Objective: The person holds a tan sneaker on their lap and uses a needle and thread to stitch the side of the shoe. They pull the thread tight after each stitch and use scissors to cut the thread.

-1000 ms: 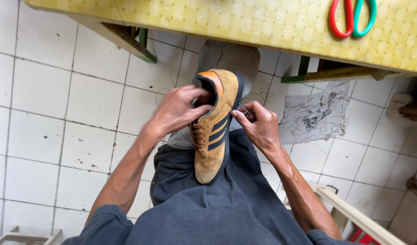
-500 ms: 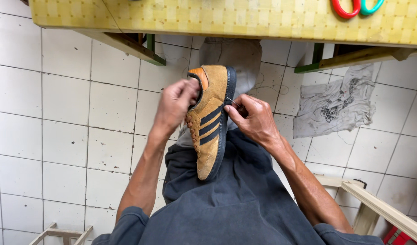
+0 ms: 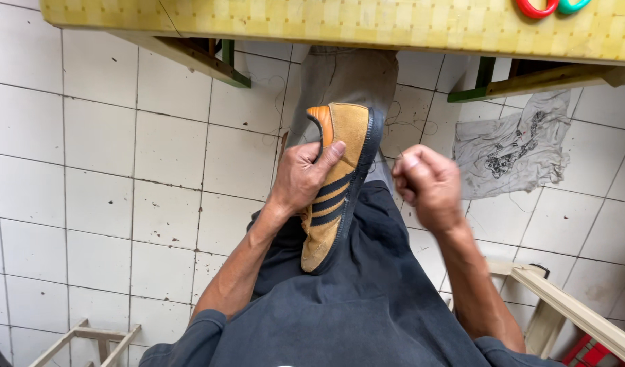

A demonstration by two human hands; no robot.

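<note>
Resting on its side across the person's lap, the tan suede shoe (image 3: 336, 183) with dark side stripes is clasped around its middle by the left hand (image 3: 304, 178), thumb pressed on the upper. Beside that grip the right hand (image 3: 424, 185) is clenched into a fist, apart from the shoe; whether it pinches a thread I cannot tell. Likely light, soft-sided, stiff-soled, best held at the waist. No packages or labels near the grip
</note>
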